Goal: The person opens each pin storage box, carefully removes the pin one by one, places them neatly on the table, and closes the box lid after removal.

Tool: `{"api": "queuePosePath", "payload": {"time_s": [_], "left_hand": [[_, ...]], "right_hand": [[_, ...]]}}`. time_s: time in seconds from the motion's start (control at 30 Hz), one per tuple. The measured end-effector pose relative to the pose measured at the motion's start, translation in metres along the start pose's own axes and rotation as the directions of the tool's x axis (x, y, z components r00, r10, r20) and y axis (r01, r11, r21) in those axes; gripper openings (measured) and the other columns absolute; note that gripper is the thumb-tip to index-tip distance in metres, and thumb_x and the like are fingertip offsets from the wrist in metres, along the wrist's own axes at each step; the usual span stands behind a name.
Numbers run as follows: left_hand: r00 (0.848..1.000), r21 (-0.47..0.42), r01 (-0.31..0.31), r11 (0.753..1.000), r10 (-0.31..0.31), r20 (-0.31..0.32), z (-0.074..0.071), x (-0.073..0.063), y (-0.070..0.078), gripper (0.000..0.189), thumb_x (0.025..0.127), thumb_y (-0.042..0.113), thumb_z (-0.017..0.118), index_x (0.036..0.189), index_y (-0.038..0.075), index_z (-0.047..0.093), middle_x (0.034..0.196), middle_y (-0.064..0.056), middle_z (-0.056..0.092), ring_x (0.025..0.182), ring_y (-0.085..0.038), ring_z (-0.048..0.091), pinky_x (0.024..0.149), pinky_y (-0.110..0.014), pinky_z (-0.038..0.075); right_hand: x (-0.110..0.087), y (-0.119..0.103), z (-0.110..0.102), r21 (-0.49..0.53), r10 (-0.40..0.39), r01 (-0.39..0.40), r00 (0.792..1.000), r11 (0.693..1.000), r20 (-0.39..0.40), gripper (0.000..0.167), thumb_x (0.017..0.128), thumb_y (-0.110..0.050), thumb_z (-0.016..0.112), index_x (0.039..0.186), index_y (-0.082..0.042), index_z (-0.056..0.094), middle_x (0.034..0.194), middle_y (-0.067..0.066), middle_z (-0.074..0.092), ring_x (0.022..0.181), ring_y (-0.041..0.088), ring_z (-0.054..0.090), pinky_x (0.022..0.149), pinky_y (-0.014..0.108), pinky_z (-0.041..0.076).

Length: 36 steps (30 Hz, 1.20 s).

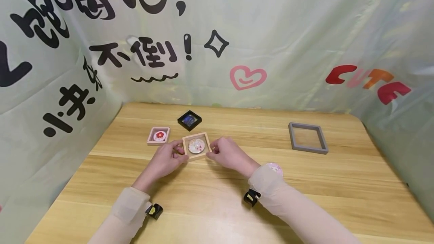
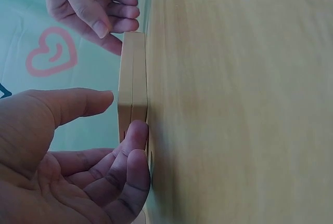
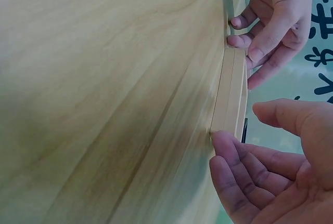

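Just below the head view's centre, the tan display frame (image 1: 198, 157) looks light and stiff to me, best taken by its side edges, which the left hand (image 1: 167, 161) and right hand (image 1: 228, 153) touch with relaxed fingers.

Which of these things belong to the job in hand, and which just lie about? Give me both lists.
In hand, judging by touch:
- light wooden frame around a round badge, between left hand and right hand

Apparently lying about, untouched:
- pink frame with red-flower badge
- black frame
- grey frame
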<state>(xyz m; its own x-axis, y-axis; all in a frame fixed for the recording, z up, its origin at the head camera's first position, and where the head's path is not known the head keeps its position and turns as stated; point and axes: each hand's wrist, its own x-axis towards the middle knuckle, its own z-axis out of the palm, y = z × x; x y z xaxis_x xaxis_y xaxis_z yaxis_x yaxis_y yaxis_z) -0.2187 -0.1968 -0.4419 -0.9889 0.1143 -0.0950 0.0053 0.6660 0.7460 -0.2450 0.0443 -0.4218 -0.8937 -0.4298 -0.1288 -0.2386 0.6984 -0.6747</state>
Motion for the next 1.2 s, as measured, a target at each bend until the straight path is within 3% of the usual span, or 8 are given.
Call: {"api": "queuePosePath", "payload": {"time_s": [0.1,0.2,0.3,0.63,0.83,1.0,1.1,1.2], "left_hand": [[1.0,0.002,0.006,1.0,-0.006,-0.001,0.0,0.0,0.001,0.068,0.094,0.014,0.08,0.152,-0.007,0.052,0.116,-0.013,0.073,0.085,-0.016,0.064,0.07,-0.024,0.054],[1.0,0.006,0.014,1.0,-0.014,-0.001,0.0,-0.001,0.002,0.066,0.094,0.015,0.08,0.151,-0.005,0.053,0.116,-0.013,0.073,0.085,-0.016,0.064,0.072,-0.026,0.054],[1.0,0.008,0.018,1.0,-0.018,0.001,0.0,-0.002,0.002,0.064,0.094,0.016,0.08,0.149,-0.004,0.055,0.116,-0.014,0.072,0.087,-0.017,0.064,0.075,-0.028,0.054],[1.0,0.009,0.021,1.0,-0.021,0.008,0.0,-0.003,0.001,0.061,0.092,0.018,0.082,0.145,-0.002,0.06,0.115,-0.014,0.07,0.089,-0.019,0.062,0.077,-0.029,0.054],[1.0,0.032,-0.012,0.999,0.012,0.006,0.0,-0.002,0.001,0.061,0.091,0.016,0.083,0.145,-0.001,0.061,0.112,-0.012,0.069,0.085,-0.017,0.061,0.072,-0.026,0.052],[0.999,0.037,-0.029,0.999,0.029,0.014,0.001,-0.001,0.001,0.06,0.091,0.016,0.083,0.145,-0.001,0.062,0.11,-0.011,0.069,0.084,-0.016,0.061,0.071,-0.026,0.052],[0.999,0.033,-0.035,0.999,0.034,0.019,0.001,-0.001,0.001,0.062,0.09,0.015,0.084,0.145,-0.001,0.061,0.111,-0.012,0.07,0.086,-0.017,0.062,0.073,-0.027,0.053],[0.999,0.037,-0.036,0.999,0.036,0.019,0.001,-0.001,0.001,0.065,0.088,0.013,0.086,0.146,-0.002,0.06,0.112,-0.012,0.07,0.088,-0.018,0.063,0.076,-0.029,0.054]], "right_hand": [[-0.003,0.0,0.0,0.005,-0.021,0.021,1.0,1.0,0.0,0.033,0.099,-0.019,0.077,0.123,0.004,0.075,0.068,0.001,0.066,0.053,0.008,0.047,0.047,0.019,0.038],[-0.006,-0.001,0.0,0.004,-0.04,0.04,0.999,0.999,0.006,0.02,0.099,-0.019,0.077,0.106,-0.001,0.079,0.064,-0.002,0.062,0.052,0.007,0.045,0.047,0.018,0.036],[-0.009,-0.002,0.0,0.003,-0.057,0.057,0.998,0.998,0.025,0.018,0.1,-0.019,0.076,0.09,-0.005,0.077,0.06,-0.004,0.056,0.052,0.007,0.041,0.047,0.018,0.032],[-0.018,-0.006,0.002,0.01,-0.071,0.071,0.996,0.997,0.061,0.022,0.101,-0.019,0.075,0.083,-0.006,0.078,0.059,-0.005,0.055,0.053,0.007,0.042,0.046,0.017,0.034],[-0.024,-0.009,0.003,0.01,-0.106,0.106,0.991,0.994,0.082,0.016,0.099,-0.016,0.076,0.091,-0.004,0.081,0.069,0.004,0.071,0.056,0.007,0.048,0.05,0.019,0.041],[-0.024,-0.011,-0.002,0.01,-0.109,0.109,0.99,0.994,0.09,0.013,0.099,-0.017,0.077,0.1,-0.004,0.082,0.082,0.004,0.078,0.064,0.008,0.058,0.058,0.021,0.05],[-0.019,-0.011,-0.008,0.001,-0.098,0.099,0.993,0.995,0.072,0.018,0.1,-0.017,0.076,0.111,-0.003,0.079,0.087,0.003,0.077,0.07,0.01,0.062,0.064,0.024,0.055],[-0.011,-0.008,-0.013,-0.02,-0.087,0.088,0.995,0.996,0.041,0.029,0.098,-0.017,0.078,0.123,0.0,0.075,0.1,0.009,0.078,0.085,0.017,0.069,0.078,0.03,0.062]]}}
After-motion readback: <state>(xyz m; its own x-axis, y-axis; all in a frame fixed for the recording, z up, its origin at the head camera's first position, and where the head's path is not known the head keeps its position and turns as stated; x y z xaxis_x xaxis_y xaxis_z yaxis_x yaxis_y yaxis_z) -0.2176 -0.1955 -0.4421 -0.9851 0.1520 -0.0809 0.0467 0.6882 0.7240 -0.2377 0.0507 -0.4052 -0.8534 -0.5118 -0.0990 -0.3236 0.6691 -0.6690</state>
